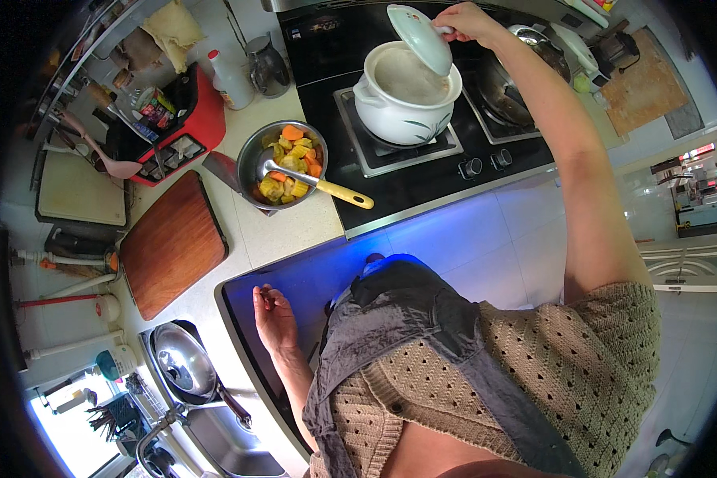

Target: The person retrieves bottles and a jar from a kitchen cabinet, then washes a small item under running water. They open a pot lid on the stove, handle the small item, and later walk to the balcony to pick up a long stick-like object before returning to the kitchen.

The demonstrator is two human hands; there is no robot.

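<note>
High at the back, my right hand (467, 25) grips the knob of a pale ceramic lid (421, 39). The lid is tilted above a white ceramic pot (400, 113) with a painted leaf pattern, partly covering its mouth. Pale liquid, seemingly steaming, shows inside the pot, which stands on the left burner. Low beside my body, my left hand (275, 319) has its fingers curled around something small and dark red, too hidden to name. To the pot's left, a metal bowl (245, 179) holds cut corn and carrot pieces. A yellow-handled metal spoon (346, 195) rests in it, its handle over the rim.
A cleaver blade (221, 170) lies partly under the bowl. Left of it are a wooden cutting board (176, 242) and a red utensil holder (206, 107). A lidded pan (185, 361) sits at the sink (233, 439). A wok (496, 89) occupies the right burner.
</note>
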